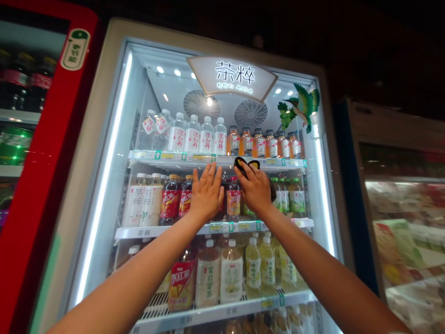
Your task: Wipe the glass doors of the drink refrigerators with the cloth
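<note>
Both hands are raised in front of the glass door (215, 134) of a lit drinks fridge. My left hand (206, 194) lies flat against the glass, its fingers stretched upward and holding nothing. To its right, my right hand (255, 189) presses a folded black cloth (239, 162) with yellow patches to the glass; part of it shows above the fingers and part beside the wrist. Behind the hands, through the glass, are dark tea bottles with red labels (170, 199) on the second shelf. Above them runs the top shelf's edge (167, 159).
A red fridge (52, 153) with cola bottles stands at the left. To the right is another lit cooler (403, 185) with packages. Inside the middle fridge are water bottles (178, 132), orange drinks (259, 144) and more bottled teas (207, 273). A bird sticker (302, 104) decorates the door's upper right.
</note>
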`<control>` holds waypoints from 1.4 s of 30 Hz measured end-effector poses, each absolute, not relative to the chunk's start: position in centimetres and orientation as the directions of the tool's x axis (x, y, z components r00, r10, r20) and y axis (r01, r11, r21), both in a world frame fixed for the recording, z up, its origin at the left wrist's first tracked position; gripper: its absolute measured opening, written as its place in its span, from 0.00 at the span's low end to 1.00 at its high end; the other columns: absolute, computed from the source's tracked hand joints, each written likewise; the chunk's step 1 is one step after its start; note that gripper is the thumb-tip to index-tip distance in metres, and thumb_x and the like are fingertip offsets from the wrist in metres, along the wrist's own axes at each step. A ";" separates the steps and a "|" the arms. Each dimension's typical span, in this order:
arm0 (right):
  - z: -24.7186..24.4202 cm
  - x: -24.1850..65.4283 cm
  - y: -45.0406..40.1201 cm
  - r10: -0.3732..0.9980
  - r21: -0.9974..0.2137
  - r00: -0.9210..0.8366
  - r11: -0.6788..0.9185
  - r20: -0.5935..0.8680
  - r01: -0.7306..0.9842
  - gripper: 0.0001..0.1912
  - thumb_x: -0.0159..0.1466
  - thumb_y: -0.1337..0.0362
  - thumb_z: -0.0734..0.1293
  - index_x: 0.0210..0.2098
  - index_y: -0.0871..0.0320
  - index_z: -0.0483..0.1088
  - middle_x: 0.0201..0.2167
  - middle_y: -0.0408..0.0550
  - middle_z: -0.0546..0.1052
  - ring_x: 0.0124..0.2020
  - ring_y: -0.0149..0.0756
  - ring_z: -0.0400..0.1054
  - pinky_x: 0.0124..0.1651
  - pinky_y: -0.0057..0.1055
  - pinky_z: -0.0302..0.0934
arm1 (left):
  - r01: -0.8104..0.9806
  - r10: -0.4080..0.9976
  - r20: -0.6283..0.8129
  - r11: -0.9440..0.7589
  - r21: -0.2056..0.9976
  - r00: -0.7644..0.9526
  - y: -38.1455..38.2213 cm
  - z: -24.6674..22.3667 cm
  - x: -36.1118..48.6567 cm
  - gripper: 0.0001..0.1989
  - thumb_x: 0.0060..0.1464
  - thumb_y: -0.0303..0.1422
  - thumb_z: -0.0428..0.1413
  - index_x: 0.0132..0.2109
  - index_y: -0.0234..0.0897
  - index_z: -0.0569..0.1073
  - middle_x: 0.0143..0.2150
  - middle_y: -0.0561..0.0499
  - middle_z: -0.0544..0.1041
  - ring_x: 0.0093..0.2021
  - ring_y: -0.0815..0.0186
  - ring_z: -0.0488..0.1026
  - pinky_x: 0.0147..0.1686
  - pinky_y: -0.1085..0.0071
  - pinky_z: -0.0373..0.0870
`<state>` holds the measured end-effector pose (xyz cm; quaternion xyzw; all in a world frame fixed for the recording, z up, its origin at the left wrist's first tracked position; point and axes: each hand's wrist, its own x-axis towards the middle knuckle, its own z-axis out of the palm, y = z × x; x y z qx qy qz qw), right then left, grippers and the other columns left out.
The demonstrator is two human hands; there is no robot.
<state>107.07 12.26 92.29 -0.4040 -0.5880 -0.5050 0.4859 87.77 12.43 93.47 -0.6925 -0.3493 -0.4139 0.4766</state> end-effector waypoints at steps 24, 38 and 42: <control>93.6 121.8 12.5 0.004 -0.141 0.141 0.030 0.990 0.990 0.31 0.68 0.72 0.57 0.69 0.51 0.63 0.71 0.51 0.64 0.67 0.52 0.60 0.64 0.50 0.63 | 0.801 0.036 0.865 -0.396 -0.448 0.501 13.6 92.7 96.3 0.36 0.66 0.35 0.48 0.76 0.34 0.48 0.78 0.43 0.47 0.78 0.56 0.40 0.75 0.49 0.28; 94.1 123.8 12.6 0.062 0.009 -0.016 0.105 0.998 0.994 0.34 0.67 0.73 0.58 0.70 0.49 0.62 0.73 0.48 0.60 0.70 0.52 0.55 0.69 0.52 0.55 | 0.795 0.040 0.869 -0.424 -0.433 0.494 13.5 92.4 102.9 0.37 0.64 0.35 0.49 0.76 0.33 0.48 0.77 0.41 0.49 0.78 0.55 0.41 0.74 0.45 0.25; 95.9 127.7 12.9 0.022 -0.014 0.011 0.122 1.000 0.992 0.32 0.68 0.73 0.58 0.69 0.49 0.63 0.72 0.48 0.62 0.68 0.53 0.58 0.67 0.52 0.58 | 0.793 0.028 0.870 -0.426 -0.434 0.491 13.7 92.0 105.0 0.37 0.65 0.34 0.48 0.76 0.34 0.47 0.77 0.42 0.48 0.78 0.56 0.41 0.74 0.46 0.24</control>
